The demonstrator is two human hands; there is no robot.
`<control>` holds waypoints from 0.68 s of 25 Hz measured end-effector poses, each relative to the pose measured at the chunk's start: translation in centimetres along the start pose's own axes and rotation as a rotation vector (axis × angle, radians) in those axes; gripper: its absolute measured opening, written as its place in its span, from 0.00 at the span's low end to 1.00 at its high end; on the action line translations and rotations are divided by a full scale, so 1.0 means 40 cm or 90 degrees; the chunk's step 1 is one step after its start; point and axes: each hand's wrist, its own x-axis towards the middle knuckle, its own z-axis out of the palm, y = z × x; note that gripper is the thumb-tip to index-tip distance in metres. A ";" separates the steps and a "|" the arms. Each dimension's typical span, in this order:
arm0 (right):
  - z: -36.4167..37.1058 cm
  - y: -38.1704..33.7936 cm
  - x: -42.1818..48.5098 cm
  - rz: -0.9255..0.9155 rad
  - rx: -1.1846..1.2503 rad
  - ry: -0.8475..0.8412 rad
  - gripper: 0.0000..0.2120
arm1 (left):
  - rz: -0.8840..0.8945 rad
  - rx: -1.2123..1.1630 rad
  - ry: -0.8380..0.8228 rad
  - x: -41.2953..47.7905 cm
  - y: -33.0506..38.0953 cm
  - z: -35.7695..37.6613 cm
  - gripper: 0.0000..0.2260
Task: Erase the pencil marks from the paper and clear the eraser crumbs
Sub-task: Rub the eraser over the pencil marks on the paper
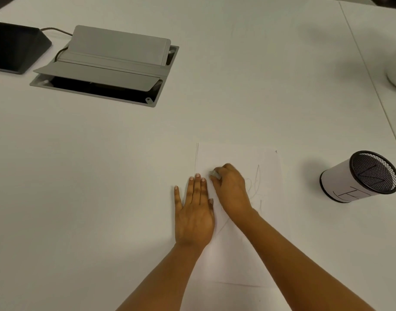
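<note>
The paper (237, 254) was pinned to the desk (102, 176) at its left edge by the flat left hand (193, 212); the eraser (215, 173) was pinched in the right hand (232, 187). The unheld right side could be crumpled by hard strokes.

**One head view, pitched down at the table**

You are looking through one wide-angle camera worn on the person's head. It faces forward and down over the white table (125, 153), near enough that both forearms enter from the bottom edge. The left hand (193, 212) and right hand (232, 189) sit just below centre; the table's far side fills the top.
</note>
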 end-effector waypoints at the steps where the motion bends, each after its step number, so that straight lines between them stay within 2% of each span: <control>1: 0.001 0.003 -0.029 -0.022 -0.001 -0.023 0.09 | 0.005 0.006 -0.001 -0.001 0.000 0.002 0.24; 6: -0.014 0.024 -0.007 -0.054 -0.007 -0.027 0.08 | -0.010 -0.007 -0.002 -0.001 0.001 -0.005 0.23; 12: -0.028 0.036 0.090 0.043 -0.030 0.057 0.09 | -0.011 -0.011 0.001 -0.001 0.002 -0.009 0.24; 17: 0.017 0.014 0.001 -0.063 -0.006 -0.019 0.09 | -0.007 -0.003 0.001 -0.001 0.002 -0.005 0.23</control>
